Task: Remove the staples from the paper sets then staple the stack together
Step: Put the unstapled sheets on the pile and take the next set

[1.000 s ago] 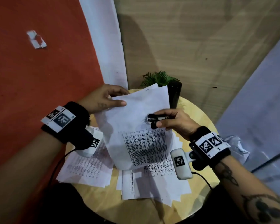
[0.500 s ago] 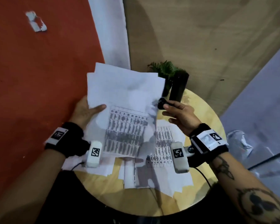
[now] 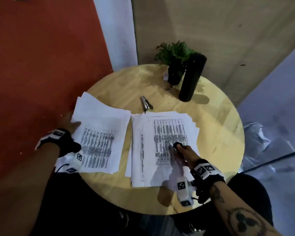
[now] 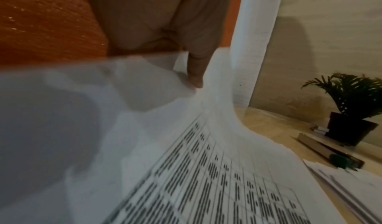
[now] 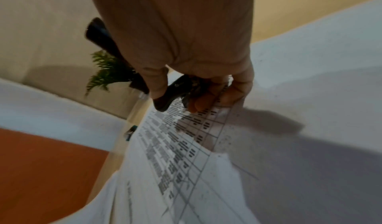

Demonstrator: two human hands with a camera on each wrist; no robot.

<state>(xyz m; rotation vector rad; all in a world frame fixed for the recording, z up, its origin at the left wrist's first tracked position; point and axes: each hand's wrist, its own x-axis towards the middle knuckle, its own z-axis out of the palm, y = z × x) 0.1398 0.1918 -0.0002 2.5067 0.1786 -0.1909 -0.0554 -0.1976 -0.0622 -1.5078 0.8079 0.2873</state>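
Note:
Two lots of printed paper lie on the round wooden table (image 3: 216,133). The left paper set (image 3: 100,138) has its far left edge lifted, and my left hand (image 3: 73,125) pinches it there, thumb (image 4: 196,75) on top. The right paper stack (image 3: 162,133) lies fanned and flat. My right hand (image 3: 181,149) hovers low over its printed table and grips a black staple remover (image 3: 177,145), which the right wrist view shows as a staple remover (image 5: 168,96) between thumb and fingers. A metal stapler (image 3: 146,105) lies beyond the papers, also visible as the stapler (image 4: 330,152) in the left wrist view.
A potted plant (image 3: 174,65) and a tall black cylinder (image 3: 192,77) stand at the table's far side. An orange wall (image 3: 41,65) runs close along the left. Crumpled plastic (image 3: 257,138) lies on the floor to the right.
My left hand has brought the raised paper set down onto the left side of the table. My right hand, still with the staple remover, has dropped over the right stack.

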